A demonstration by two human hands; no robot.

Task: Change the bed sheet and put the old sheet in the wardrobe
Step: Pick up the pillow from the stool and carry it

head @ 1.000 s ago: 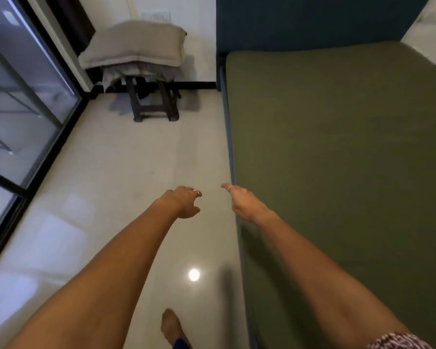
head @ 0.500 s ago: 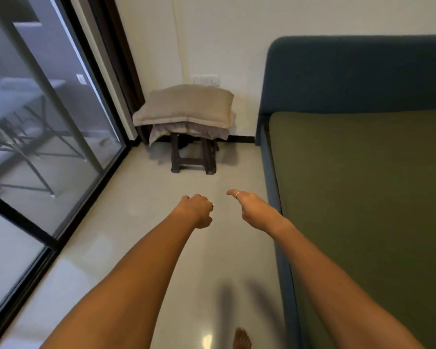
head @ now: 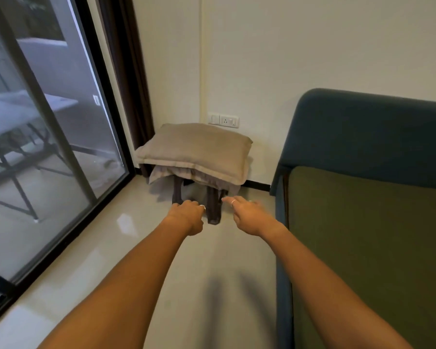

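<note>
The bed's bare olive-green mattress (head: 368, 243) fills the right side, in a dark blue frame with a padded headboard (head: 368, 137). In the corner a beige pillow (head: 196, 149) lies on folded grey cloth (head: 212, 181), both stacked on a small dark wooden stool (head: 213, 205). Both arms reach forward over the floor toward the stool. My left hand (head: 186, 216) is curled and holds nothing. My right hand (head: 249, 214) has its fingers stretched forward, also holding nothing. Neither hand touches the pillow. No wardrobe is in view.
A glass sliding door (head: 48, 147) with a black frame runs along the left, a dark curtain (head: 126, 79) beside it. A wall socket (head: 224, 120) sits above the pillow. A strip of glossy tiled floor (head: 141, 260) lies between door and bed.
The view has lifted and moved toward the corner. The stool and pillow are much closer, and both hands have advanced toward them while holding nothing.
</note>
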